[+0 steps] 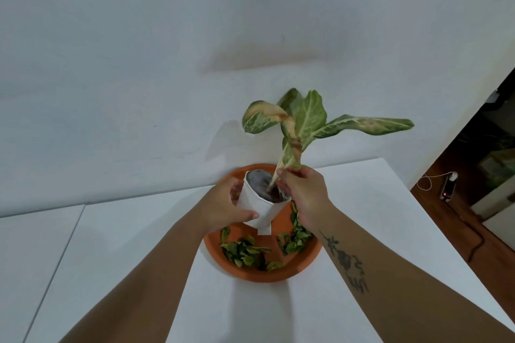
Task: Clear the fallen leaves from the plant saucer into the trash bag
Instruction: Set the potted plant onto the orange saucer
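Your left hand [223, 207] is wrapped around the white pot [257, 210], tilted over the terracotta saucer [303, 264]. Your right hand [305, 193] pinches the plant [306, 125] at its stem base. The fallen leaves [245, 252] sit along the saucer's near rim. The white table [376, 203] has open room on both sides, with its right edge close. The pot's small tag [264, 230] is unreadable.

White table [362, 231] under orange saucer [303, 270]
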`<state>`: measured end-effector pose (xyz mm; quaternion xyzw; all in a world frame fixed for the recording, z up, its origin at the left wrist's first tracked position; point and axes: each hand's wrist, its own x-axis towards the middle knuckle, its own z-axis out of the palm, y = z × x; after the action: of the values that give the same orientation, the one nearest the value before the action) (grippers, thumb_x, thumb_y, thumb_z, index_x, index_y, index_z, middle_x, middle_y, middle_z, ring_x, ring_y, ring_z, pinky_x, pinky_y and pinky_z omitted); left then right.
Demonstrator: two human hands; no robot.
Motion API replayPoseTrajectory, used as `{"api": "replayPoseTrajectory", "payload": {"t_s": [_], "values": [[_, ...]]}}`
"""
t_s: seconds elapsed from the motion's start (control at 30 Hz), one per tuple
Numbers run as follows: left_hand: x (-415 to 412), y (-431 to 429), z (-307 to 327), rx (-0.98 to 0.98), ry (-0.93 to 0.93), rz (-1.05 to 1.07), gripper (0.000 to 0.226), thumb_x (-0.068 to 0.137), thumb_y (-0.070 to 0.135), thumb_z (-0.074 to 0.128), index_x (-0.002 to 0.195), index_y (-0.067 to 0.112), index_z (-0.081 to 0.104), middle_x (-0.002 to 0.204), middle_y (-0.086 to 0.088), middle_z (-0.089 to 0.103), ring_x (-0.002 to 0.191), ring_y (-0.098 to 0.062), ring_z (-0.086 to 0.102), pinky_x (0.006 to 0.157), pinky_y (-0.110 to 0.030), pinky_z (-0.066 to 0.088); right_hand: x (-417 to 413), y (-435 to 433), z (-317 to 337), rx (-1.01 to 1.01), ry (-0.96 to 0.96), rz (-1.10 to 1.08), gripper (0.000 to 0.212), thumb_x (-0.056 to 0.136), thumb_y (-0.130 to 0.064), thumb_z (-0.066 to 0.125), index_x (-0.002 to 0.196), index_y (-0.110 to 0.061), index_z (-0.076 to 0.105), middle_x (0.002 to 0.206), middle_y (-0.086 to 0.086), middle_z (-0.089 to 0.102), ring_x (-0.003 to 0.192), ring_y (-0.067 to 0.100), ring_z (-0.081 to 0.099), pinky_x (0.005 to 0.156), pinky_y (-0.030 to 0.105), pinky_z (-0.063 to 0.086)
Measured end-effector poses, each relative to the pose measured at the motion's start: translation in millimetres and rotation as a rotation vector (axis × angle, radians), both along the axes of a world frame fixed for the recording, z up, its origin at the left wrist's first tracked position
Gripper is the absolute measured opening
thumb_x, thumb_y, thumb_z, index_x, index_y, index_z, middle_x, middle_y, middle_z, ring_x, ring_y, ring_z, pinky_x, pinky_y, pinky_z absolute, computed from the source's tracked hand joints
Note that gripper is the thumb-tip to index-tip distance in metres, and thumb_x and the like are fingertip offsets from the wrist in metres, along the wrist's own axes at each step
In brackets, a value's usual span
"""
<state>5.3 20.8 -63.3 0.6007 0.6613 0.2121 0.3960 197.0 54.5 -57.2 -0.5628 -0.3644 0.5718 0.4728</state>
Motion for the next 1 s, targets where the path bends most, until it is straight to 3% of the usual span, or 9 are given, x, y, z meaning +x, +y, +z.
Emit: {"api": "replayPoseTrajectory", "payload": {"t_s": [0.13,0.23,0.4,0.63,0.7,0.73,0.8,0.9,1.0], "values": [[3,-4,-11,0.025,-0.062,0.056,0.057,0.056,0.031,0.091,0.101,0.036,0.056,0.106,0.011,0.068,0.098,-0.007,0.066,0.088,-0.035,0.057,-5,-4,6,0.086,-0.121,0.04,0.013,0.082,-0.02,0.07,0.086,-0.007,0.07,0.071,0.006,0.064,0.064,0.015,0.055,0.06,0.025,0.044],[4,-6,-18,0.041,-0.091,0.093,0.062,0.05,0.038,0.091,0.103,0.035,0.059,0.105,0.01,0.071,0.1,-0.011,0.067,0.088,-0.04,0.058,-9,-6,7,0.133,-0.195,0.063,0.01,0.082,-0.02,0.071,0.083,-0.01,0.07,0.07,0.002,0.067,0.065,0.014,0.059,0.056,0.02,0.046],[2,-9,-27,0.084,-0.1,0.099,0.062,0.053,0.033,0.089,0.109,0.038,0.061,0.107,0.01,0.072,0.101,-0.014,0.068,0.089,-0.043,0.057,-14,-10,6,0.19,-0.265,0.102,0.012,0.08,-0.021,0.072,0.089,-0.015,0.074,0.084,0.002,0.075,0.084,0.022,0.07,0.078,0.037,0.057],[0,-12,-38,0.095,-0.107,0.078,0.076,0.054,0.035,0.086,0.122,0.038,0.054,0.114,0.009,0.069,0.106,-0.017,0.067,0.091,-0.043,0.056,-14,-18,8,0.263,-0.374,0.159,0.018,0.08,-0.013,0.069,0.091,-0.026,0.071,0.092,-0.005,0.074,0.09,0.011,0.068,0.082,0.026,0.056],[3,-18,-25,0.091,-0.054,0.073,0.072,0.059,0.036,0.085,0.124,0.033,0.054,0.114,0.01,0.067,0.105,-0.013,0.065,0.091,-0.034,0.055,-8,-16,8,0.289,-0.416,0.179,0.018,0.08,-0.013,0.069,0.096,-0.021,0.072,0.094,-0.004,0.074,0.089,0.009,0.068,0.082,0.023,0.055],[4,-21,-21,0.096,-0.035,0.069,0.065,0.066,0.03,0.084,0.123,0.03,0.054,0.112,0.013,0.065,0.103,-0.008,0.064,0.088,-0.024,0.053,-3,-14,9,0.3,-0.439,0.176,0.019,0.081,-0.014,0.068,0.1,-0.017,0.072,0.096,-0.003,0.073,0.09,0.009,0.067,0.082,0.023,0.055],[0,-21,-18,0.108,-0.001,0.084,0.05,0.079,0.015,0.075,0.122,0.029,0.052,0.105,0.018,0.06,0.093,0.003,0.058,0.075,-0.008,0.045,11,-9,11,0.311,-0.514,0.131,0.023,0.085,-0.017,0.065,0.107,-0.013,0.071,0.103,-0.001,0.072,0.095,0.012,0.066,0.087,0.028,0.055],[-3,-19,-19,0.141,0.102,0.118,0.046,0.084,0.018,0.063,0.128,0.025,0.054,0.107,0.009,0.063,0.096,-0.01,0.063,0.08,-0.024,0.051,33,0,6,0.29,-0.715,0.103,0.026,0.092,-0.015,0.054,0.114,-0.012,0.067,0.114,0.001,0.069,0.103,0.016,0.063,0.095,0.031,0.051],[-5,-20,-26,0.086,0.21,0.122,0.039,0.08,0.035,0.055,0.119,0.031,0.056,0.106,0.002,0.065,0.102,-0.026,0.061,0.088,-0.043,0.053,44,8,-8,0.261,-0.911,0.279,0.029,0.094,-0.012,0.049,0.118,-0.013,0.065,0.12,0.005,0.066,0.107,0.021,0.061,0.097,0.031,0.047]]}}
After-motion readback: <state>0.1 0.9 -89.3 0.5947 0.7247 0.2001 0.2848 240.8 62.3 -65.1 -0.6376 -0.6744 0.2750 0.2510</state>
